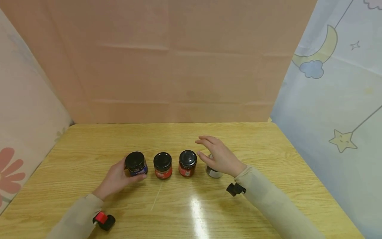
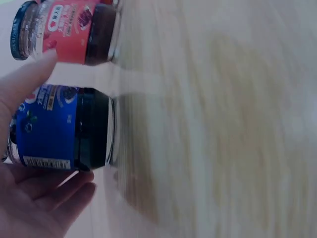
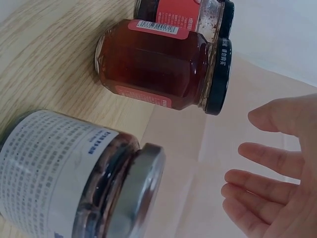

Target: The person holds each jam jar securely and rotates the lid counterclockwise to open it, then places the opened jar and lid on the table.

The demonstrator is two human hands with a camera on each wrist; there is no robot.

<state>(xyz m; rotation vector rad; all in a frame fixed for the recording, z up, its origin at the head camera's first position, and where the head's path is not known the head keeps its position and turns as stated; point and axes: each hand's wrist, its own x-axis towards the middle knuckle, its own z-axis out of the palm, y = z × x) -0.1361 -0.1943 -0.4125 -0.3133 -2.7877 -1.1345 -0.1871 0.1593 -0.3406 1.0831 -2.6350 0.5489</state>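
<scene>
My left hand [image 1: 116,177] is around a jam jar with a blue label [image 1: 140,170], fingers along its left side and thumb stretched past its front right. In the left wrist view the thumb [image 2: 29,77] stands apart from the blue-labelled jar [image 2: 54,129]; its fingers lie close against the other side. Over a white-labelled jar with a silver lid [image 3: 136,193] hovers my right hand [image 1: 219,157], fingers spread and holding nothing. That hand partly hides this jar [image 1: 214,172] in the head view. Two red-labelled jars, one left [image 1: 163,169] and one right [image 1: 187,164], stand between the hands.
All the jars stand upright in a row on the wood-grain table [image 1: 167,205]. A pinkish-brown cloth [image 1: 170,66] hangs behind the table. Printed sheets flank it, one with a flower at left [image 1: 32,99], one with a moon and star at right [image 1: 328,99].
</scene>
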